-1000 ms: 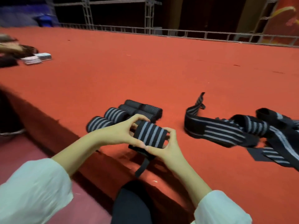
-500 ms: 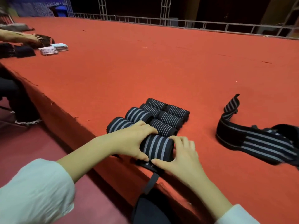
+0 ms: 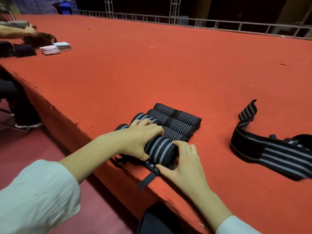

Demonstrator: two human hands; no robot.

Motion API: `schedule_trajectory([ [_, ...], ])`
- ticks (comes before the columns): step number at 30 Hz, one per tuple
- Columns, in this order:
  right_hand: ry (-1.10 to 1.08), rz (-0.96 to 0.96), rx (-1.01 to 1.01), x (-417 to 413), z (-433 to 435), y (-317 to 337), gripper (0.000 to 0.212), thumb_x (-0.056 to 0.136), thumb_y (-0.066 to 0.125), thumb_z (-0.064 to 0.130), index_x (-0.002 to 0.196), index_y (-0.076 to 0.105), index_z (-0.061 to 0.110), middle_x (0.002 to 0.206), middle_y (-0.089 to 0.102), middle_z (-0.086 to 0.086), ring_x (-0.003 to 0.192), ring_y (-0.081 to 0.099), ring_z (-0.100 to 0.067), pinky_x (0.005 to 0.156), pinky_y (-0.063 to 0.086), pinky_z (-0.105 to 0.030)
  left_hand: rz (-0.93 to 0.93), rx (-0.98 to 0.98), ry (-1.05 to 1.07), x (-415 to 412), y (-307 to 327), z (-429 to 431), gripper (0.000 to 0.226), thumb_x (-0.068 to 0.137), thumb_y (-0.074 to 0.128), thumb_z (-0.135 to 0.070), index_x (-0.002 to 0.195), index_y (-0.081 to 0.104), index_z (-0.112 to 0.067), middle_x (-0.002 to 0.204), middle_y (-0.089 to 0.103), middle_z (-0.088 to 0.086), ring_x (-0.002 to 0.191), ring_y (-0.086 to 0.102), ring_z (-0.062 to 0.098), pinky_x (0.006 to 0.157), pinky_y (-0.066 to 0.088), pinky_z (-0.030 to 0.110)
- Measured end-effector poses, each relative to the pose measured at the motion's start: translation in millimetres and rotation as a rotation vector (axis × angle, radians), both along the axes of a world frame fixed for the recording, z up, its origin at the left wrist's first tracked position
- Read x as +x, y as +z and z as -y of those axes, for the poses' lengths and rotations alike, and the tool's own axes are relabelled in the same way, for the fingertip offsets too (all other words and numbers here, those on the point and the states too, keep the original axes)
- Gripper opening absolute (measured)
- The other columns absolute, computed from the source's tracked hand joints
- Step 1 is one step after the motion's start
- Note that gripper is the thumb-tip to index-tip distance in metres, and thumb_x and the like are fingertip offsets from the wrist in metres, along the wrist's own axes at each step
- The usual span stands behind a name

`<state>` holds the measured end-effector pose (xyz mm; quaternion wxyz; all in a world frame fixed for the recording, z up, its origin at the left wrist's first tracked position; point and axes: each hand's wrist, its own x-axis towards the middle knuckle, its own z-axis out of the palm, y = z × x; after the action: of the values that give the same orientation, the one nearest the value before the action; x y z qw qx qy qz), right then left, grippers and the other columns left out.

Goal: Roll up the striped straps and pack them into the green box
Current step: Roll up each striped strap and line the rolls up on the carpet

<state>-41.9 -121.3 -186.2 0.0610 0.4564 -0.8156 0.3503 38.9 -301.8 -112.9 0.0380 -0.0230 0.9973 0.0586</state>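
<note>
Striped straps (image 3: 181, 127), black with grey lines, all rest on a broad red-carpeted platform (image 3: 168, 73) that takes up most of what I can see, with a metal railing (image 3: 211, 24) along its far edge. Biggest of them is the loose strap (image 3: 270, 154), sprawled unrolled on the right, one end curling up, well apart from the rest. Next come the finished rolls (image 3: 168, 112), several of them packed side by side in rows close to the platform's near edge. Just in front of those and touching them lies the roll (image 3: 158, 149) being worked on, right at the edge.

Both hands, in white sleeves (image 3: 33, 196), are on it. The left hand (image 3: 138, 137) covers its left end, fingers curled over the top and thumb tucked against the near side. The right hand (image 3: 184, 164) cups the right end, fingers bent against the roll, thumb pressing the black tail (image 3: 146, 180) that dangles over the platform edge.

Far off to the left, another person's hand (image 3: 28, 32) is busy beside small stacks of folded cloth (image 3: 50, 49).
</note>
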Motion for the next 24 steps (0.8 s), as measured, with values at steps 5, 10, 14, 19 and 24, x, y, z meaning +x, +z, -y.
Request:
schedule_trajectory([
  [5, -0.092, -0.138, 0.016, -1, 5, 0, 0.07, 0.061, 0.054, 0.067, 0.114, 0.052, 0.02, 0.114, 0.046, -0.004, 0.1, 0.036, -0.018, 0.081, 0.042, -0.035, -0.005, -0.007, 0.003, -1, -2, 4, 0.069, 0.073, 0.074, -0.033, 0.131, 0.037, -0.028, 0.127, 0.042, -0.015, 0.126, 0.022, 0.009, 0.11, 0.017, 0.034],
  [10, -0.092, -0.124, 0.029, -3, 4, -4, 0.072, 0.062, 0.055, 0.068, 0.117, 0.049, 0.022, 0.115, 0.043, -0.002, 0.1, 0.035, -0.017, 0.082, 0.039, -0.034, -0.034, 0.007, -0.005, 1, -5, 5, 0.067, 0.074, 0.074, -0.033, 0.131, 0.039, -0.029, 0.129, 0.042, -0.017, 0.127, 0.023, 0.008, 0.109, 0.022, 0.033],
  [14, -0.1, -0.106, 0.031, -1, 3, -2, 0.073, 0.062, 0.054, 0.068, 0.118, 0.049, 0.022, 0.114, 0.044, -0.003, 0.101, 0.034, -0.017, 0.082, 0.039, -0.033, -0.044, 0.011, 0.0, 4, -6, 3, 0.066, 0.076, 0.073, -0.033, 0.132, 0.039, -0.03, 0.131, 0.041, -0.019, 0.129, 0.023, 0.007, 0.11, 0.025, 0.033],
  [19, -0.039, -0.096, 0.171, -1, -7, 17, 0.077, 0.067, 0.064, 0.063, 0.128, 0.048, 0.02, 0.126, 0.042, -0.003, 0.114, 0.037, -0.022, 0.092, 0.038, -0.038, -0.014, -0.043, 0.002, 8, 4, -5, 0.07, 0.079, 0.073, -0.041, 0.137, 0.036, -0.031, 0.137, 0.039, -0.018, 0.131, 0.026, 0.007, 0.11, 0.027, 0.033],
  [24, 0.057, -0.088, 0.329, -24, -51, 57, 0.067, 0.084, 0.063, 0.048, 0.143, 0.036, 0.03, 0.14, 0.031, 0.001, 0.13, 0.028, -0.021, 0.102, 0.031, -0.037, -0.092, -0.038, -0.009, -1, 32, -30, 0.077, 0.075, 0.048, -0.068, 0.142, 0.035, -0.034, 0.14, 0.041, -0.015, 0.128, 0.036, 0.009, 0.107, 0.033, 0.033],
])
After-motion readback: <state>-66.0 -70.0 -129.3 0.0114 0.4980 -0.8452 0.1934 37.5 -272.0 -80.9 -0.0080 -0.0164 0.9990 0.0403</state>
